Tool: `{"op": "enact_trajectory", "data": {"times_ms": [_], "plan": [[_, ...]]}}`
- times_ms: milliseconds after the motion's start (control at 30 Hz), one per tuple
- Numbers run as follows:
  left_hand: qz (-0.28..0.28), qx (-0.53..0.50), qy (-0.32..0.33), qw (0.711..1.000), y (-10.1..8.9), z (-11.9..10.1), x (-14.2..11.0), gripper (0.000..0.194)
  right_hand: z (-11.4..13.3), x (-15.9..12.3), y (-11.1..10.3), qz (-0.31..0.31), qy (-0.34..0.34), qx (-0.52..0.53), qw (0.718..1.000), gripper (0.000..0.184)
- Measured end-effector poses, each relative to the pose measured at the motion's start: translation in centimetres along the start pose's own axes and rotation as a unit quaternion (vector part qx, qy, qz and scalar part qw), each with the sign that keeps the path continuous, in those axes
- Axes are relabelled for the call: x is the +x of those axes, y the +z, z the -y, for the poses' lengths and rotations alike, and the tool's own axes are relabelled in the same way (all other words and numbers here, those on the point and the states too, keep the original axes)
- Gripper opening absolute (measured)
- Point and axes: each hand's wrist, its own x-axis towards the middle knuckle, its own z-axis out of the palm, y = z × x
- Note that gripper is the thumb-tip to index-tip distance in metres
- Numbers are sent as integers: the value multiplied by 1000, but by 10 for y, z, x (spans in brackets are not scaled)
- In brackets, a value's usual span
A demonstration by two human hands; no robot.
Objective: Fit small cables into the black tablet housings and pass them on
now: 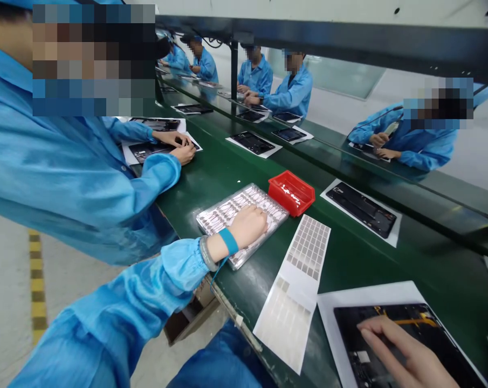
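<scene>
My left hand [249, 226], with a teal band at the wrist, rests on a clear plastic tray [235, 264] of small white parts with thin dark leads. Its fingers are curled down and closed; their tips are hidden, so whatever they may pinch cannot be seen. At the lower right, my right hand [409, 353] is over a black tablet housing [441, 350] with an orange flex cable [417, 321]. Thumb and forefinger come together in a pinch, and anything between them is too small to make out. Under the housing lies a white sheet [328, 318].
Beside the tray stands a red bin [304, 207] with small white pieces. A sticker sheet [286, 328] with grey squares lies between my hands. Another housing [363, 210] sits farther back on the green bench [211, 178]. A co-worker [86, 178] works close at left; others sit opposite.
</scene>
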Motion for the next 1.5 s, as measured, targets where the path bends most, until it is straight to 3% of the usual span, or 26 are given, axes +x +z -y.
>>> {"op": "enact_trajectory", "data": {"times_ms": [200,433,633,733,833,900,1000,1067,1133,1267,1433,1500], "plan": [[8,-21,-7,1000,-2,-2,15,21,75,40,12,76,-59,-15,995,27],[60,-66,16,996,11,1,37,23,104,55,36,139,-83,-19,987,21],[18,-145,21,989,12,9,35,17,112,73,37,134,-97,37,986,22],[-44,-198,-6,979,-1,19,31,10,115,93,40,101,-99,93,986,26],[-100,-257,-19,961,-23,23,16,14,124,115,46,25,-71,176,982,33],[-104,-301,14,948,-36,18,-1,13,135,126,50,14,-50,275,960,42],[-76,-366,94,923,-47,6,-30,14,152,130,55,146,-24,444,884,43],[-63,-428,134,891,-47,2,-46,22,158,127,56,229,4,501,834,42],[-63,-476,148,865,-43,2,-55,30,160,124,57,259,35,515,817,40],[-94,-477,117,866,-34,3,-62,27,156,123,57,253,63,482,836,38],[-279,-298,70,910,-20,-11,-74,12,156,130,68,114,34,405,906,37],[-305,-226,68,923,-14,-17,-78,12,155,132,74,69,1,370,927,33]]}}
